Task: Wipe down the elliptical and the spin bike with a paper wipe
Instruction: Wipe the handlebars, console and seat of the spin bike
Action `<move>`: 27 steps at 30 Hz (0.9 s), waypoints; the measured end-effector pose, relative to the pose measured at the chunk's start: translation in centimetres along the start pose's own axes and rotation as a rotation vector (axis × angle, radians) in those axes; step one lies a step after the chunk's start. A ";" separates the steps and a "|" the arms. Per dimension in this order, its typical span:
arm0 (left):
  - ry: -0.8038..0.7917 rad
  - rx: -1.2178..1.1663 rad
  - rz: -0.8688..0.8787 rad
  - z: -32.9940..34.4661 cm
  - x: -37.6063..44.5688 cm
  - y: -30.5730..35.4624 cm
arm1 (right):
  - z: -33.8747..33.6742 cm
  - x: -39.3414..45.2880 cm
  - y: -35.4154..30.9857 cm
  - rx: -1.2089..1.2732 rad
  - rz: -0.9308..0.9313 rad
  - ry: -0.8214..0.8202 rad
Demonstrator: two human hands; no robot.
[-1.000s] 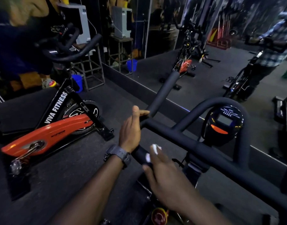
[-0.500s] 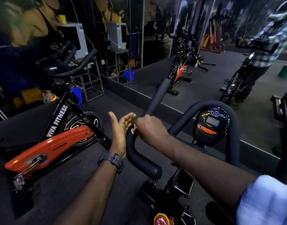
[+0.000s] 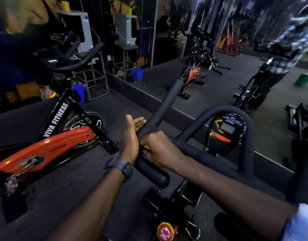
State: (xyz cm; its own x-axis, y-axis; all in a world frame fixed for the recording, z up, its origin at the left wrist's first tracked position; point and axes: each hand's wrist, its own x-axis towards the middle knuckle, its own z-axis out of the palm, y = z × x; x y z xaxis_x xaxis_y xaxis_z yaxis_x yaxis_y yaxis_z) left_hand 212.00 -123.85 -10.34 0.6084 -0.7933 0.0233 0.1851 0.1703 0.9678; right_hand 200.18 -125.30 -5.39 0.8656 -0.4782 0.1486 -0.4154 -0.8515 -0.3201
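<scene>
Mirror wall (image 3: 219, 94) close ahead; right hand (image 3: 160, 150) grip clenched round handlebar (image 3: 160, 115); left hand (image 3: 130, 138) flat alongside.

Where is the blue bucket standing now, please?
In the head view, the blue bucket stands on the floor at upper left, behind the orange bike and beside a metal stand by the mirror.
</scene>
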 end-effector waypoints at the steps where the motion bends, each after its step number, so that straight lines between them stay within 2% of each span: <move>1: -0.002 0.011 0.006 -0.1 0.0 -0.2 | -0.3 -0.7 0.1 0.032 -0.015 -0.022; 4: -0.008 0.173 0.106 -0.3 -0.9 -0.2 | -2.6 -4.5 1.3 0.070 0.018 -0.139; 6: -0.030 0.404 0.225 -0.1 -2.8 -0.1 | -4.6 -7.9 2.8 -0.055 -0.001 -0.209; 9: -0.064 0.711 0.449 0.6 -6.2 0.0 | -5.8 -12.1 4.5 -0.267 0.107 -0.153; 12: -0.141 0.838 0.568 1.4 -8.4 -0.6 | -4.0 -14.6 3.1 -0.226 0.153 -0.187; 15: -0.187 0.933 0.600 1.8 -9.4 -0.6 | -3.3 -15.1 3.3 -0.130 0.112 -0.268; 18: -0.221 1.021 0.586 2.2 -9.9 -0.2 | -3.3 -14.8 4.4 -0.219 0.282 -0.140; 21: -0.268 1.131 0.580 2.8 -10.5 -0.2 | -2.7 -14.9 2.7 -0.177 0.135 -0.173; 23: -0.291 1.166 0.584 3.2 -10.9 -0.3 | -3.2 -15.1 2.4 -0.096 0.124 -0.222; 26: -0.284 1.183 0.531 3.6 -11.3 0.1 | -3.6 -14.7 3.4 -0.241 0.249 -0.104; 27: -0.283 1.197 0.517 3.6 -11.4 0.3 | -3.1 -14.6 3.1 -0.253 0.221 -0.083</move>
State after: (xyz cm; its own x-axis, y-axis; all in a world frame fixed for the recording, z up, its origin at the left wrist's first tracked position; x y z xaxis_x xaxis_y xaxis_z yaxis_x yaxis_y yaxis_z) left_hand 202.33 -116.87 -9.45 0.1960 -0.9115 0.3616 -0.8927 -0.0132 0.4505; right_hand 185.37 -121.66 -5.63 0.7623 -0.6468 0.0218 -0.6427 -0.7606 -0.0919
